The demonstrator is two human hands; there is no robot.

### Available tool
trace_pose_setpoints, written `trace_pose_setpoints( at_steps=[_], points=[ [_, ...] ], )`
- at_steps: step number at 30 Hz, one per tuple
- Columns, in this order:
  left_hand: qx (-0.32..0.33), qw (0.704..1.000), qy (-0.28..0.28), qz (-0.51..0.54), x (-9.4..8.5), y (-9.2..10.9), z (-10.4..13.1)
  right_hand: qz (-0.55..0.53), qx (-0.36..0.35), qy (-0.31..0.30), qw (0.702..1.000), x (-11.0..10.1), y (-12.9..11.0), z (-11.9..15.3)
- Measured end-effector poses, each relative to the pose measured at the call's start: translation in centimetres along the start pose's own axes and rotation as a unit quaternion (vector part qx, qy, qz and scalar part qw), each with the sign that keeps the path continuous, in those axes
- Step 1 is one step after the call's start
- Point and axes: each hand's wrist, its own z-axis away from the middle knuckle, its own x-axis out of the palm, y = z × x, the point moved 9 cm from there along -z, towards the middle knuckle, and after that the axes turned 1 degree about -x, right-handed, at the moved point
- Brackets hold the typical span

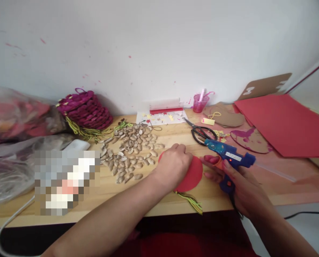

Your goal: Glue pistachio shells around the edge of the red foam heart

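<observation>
In my right hand (243, 189) is a blue hot glue gun (220, 148), its small red light lit and its nozzle pointing left toward the scissors. My left hand (174, 166) rests over a red paper piece with a rounded edge (193, 176). Its fingers are curled together, and whatever they pinch is hidden behind the hand. A yellow-green and dark tassel (191, 201) hangs out below the red piece at the table's front. Left of my left hand, many peanut shells (132, 153) are spread over the wooden table (154, 210).
Black-handled scissors (202, 134) lie beyond the glue gun. Red sheets (282, 125) and cardboard pieces (226, 116) are at the right. A pink cup (200, 103) stands by the wall. Toward the left are a purple tasselled ornament (86, 109) and plastic bags (17, 114). A dark cord (306, 214) crosses at lower right.
</observation>
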Motion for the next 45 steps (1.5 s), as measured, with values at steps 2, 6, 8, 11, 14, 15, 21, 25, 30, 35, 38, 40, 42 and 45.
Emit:
trace_pose_setpoints(
  at_steps=[2,6,8,11,14,15,21,25,30,35,38,40,42,45],
  points=[
    [0.007,1.0,-0.006,0.0,0.0,0.2,0.0,-0.001,0.003,0.001,1.0,0.1,0.0,0.0],
    [0.005,1.0,-0.012,-0.012,0.1,0.3,-0.1,0.009,0.014,0.019,1.0,-0.2,0.2,-0.1],
    [-0.003,1.0,-0.015,-0.021,0.2,0.1,-0.2,0.015,0.011,0.024,1.0,-0.3,0.2,-0.2],
    [-0.001,1.0,-0.012,-0.029,0.3,0.2,-0.2,0.022,0.004,0.028,0.999,-0.4,0.0,-0.2],
    [0.008,1.0,-0.001,-0.03,0.1,0.3,-0.1,0.025,0.015,0.034,0.999,-0.6,0.2,-0.1],
    [0.009,1.0,0.001,-0.029,0.0,0.4,-0.1,0.025,0.019,0.036,0.999,-0.7,0.3,-0.1],
    [0.011,1.0,0.004,-0.02,0.3,0.3,-0.2,0.044,0.026,0.054,0.997,-0.9,0.2,-0.2],
    [0.008,1.0,-0.002,-0.019,0.4,0.2,-0.3,0.059,0.021,0.055,0.997,-1.0,0.0,-0.2],
    [0.006,1.0,-0.013,-0.017,0.3,0.2,-0.3,0.064,0.013,0.057,0.996,-0.9,-0.2,-0.2],
    [0.005,1.0,-0.019,-0.016,0.1,0.4,-0.2,0.074,0.005,0.065,0.995,-1.0,-0.2,-0.3],
    [0.006,1.0,-0.019,-0.015,0.2,0.4,-0.2,0.066,-0.002,0.059,0.996,-0.8,-0.4,-0.3],
    [0.006,1.0,-0.013,-0.02,0.3,0.1,-0.2,0.058,-0.01,0.05,0.997,-0.5,-0.5,-0.3],
    [0.01,1.0,-0.011,-0.024,0.4,-0.3,-0.3,0.05,-0.022,0.041,0.998,-0.3,-0.7,-0.2],
    [0.015,0.999,-0.003,-0.028,-0.4,-0.2,0.0,0.044,-0.041,0.023,0.998,-0.1,-0.8,-0.2]
  ],
)
